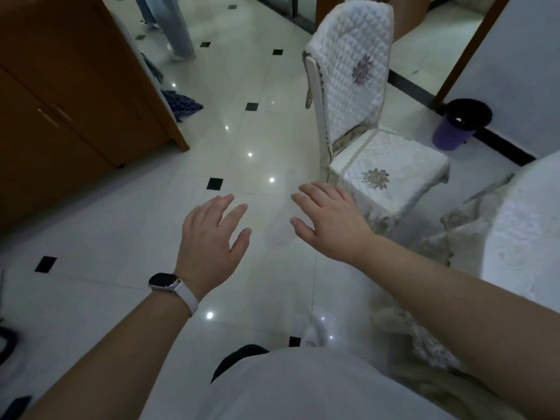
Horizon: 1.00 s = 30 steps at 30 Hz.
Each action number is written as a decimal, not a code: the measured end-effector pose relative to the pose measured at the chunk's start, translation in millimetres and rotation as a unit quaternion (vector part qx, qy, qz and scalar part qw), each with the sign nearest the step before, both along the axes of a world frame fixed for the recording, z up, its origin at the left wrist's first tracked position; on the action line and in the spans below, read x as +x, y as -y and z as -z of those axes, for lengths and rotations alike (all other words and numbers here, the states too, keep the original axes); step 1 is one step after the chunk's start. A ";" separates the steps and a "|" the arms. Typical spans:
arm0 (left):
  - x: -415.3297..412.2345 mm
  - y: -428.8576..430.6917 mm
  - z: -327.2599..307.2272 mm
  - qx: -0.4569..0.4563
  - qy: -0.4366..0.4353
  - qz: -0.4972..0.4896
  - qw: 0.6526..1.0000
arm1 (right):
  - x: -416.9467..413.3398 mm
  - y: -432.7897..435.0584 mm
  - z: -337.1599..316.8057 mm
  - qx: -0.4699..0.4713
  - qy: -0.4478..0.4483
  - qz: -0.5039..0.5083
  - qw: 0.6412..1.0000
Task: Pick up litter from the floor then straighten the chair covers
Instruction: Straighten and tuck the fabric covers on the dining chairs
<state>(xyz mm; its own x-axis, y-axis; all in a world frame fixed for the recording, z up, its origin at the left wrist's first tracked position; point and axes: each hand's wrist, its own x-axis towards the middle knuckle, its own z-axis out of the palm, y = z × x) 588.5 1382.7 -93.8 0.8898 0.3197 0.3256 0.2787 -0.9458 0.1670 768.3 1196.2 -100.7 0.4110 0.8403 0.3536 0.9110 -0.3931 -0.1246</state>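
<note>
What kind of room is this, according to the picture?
Probably a dining room: a chair in a quilted white cover stands near a cloth-covered table on a glossy tiled floor, with a wooden cabinet at the left.

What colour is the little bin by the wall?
The bin is purple, black around the top; the head view shows it.
</note>
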 end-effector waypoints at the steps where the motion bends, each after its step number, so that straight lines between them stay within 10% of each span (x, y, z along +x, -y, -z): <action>1: 7.3 -7.6 -0.5 -0.001 -0.001 -0.002 1.000 | 6.7 -7.4 -0.8 0.002 0.002 -0.003 1.000; 30: 263.4 -384.7 29.7 -0.066 0.021 0.114 0.991 | 218.1 -337.6 -17.5 -0.070 0.009 0.135 0.988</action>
<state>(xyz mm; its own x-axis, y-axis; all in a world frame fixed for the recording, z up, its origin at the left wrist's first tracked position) 851.9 1767.3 -123.4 0.9303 0.1542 0.3329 0.0507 -0.9527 0.2997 986.4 1533.8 -83.2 0.6218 0.7416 0.2518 0.7718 -0.6348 -0.0363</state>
